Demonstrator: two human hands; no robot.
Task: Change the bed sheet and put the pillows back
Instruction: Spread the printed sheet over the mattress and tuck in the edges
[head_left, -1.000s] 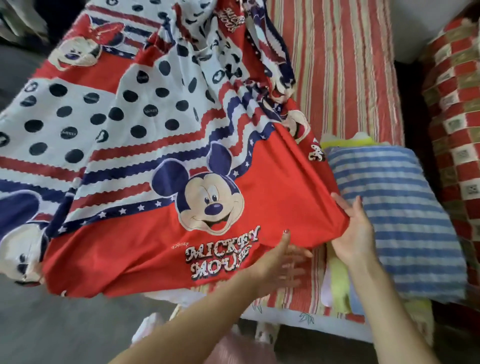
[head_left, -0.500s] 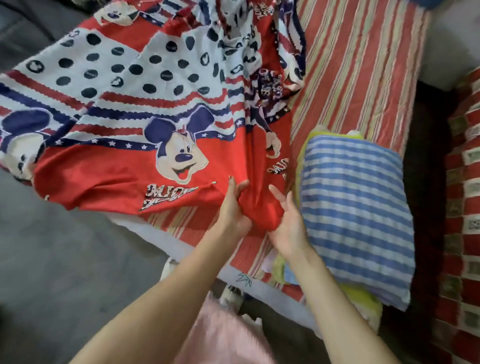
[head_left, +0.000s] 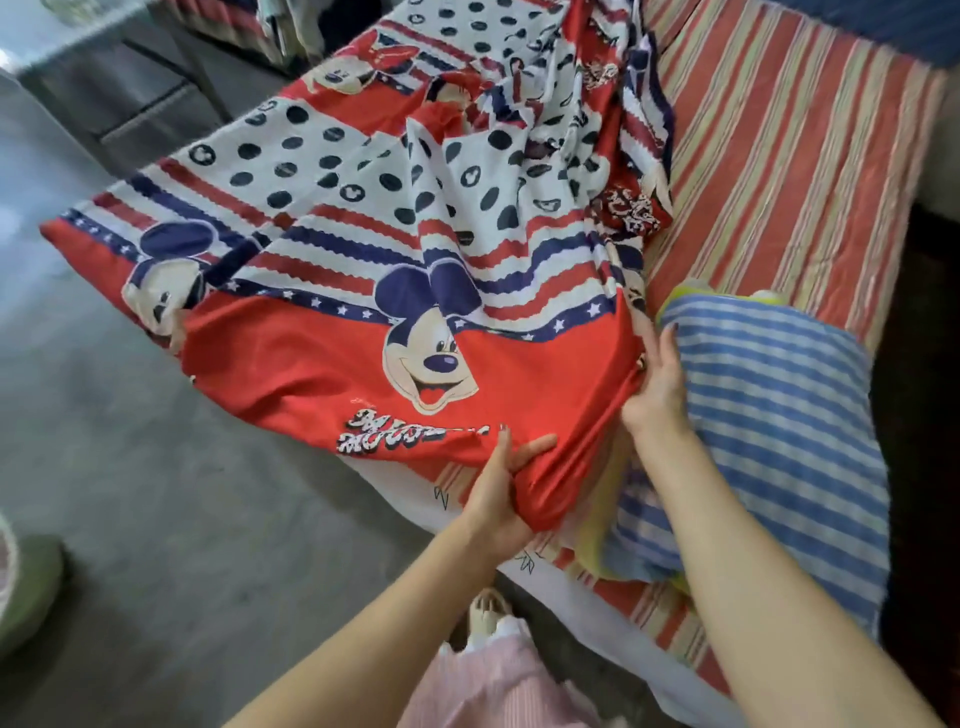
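The left hand (head_left: 498, 499) is pinching a corner of the red cartoon-mouse printed cotton sheet (head_left: 322, 374); the right hand (head_left: 657, 387) is gripping its edge beside the blue-striped pillow (head_left: 779, 426).

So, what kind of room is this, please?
Most likely a bedroom in a home. A bed with a striped mattress cover fills the view, a cartoon-print bed sheet is spread over it, and a blue striped pillow lies at the near end. The floor beside it is bare grey.
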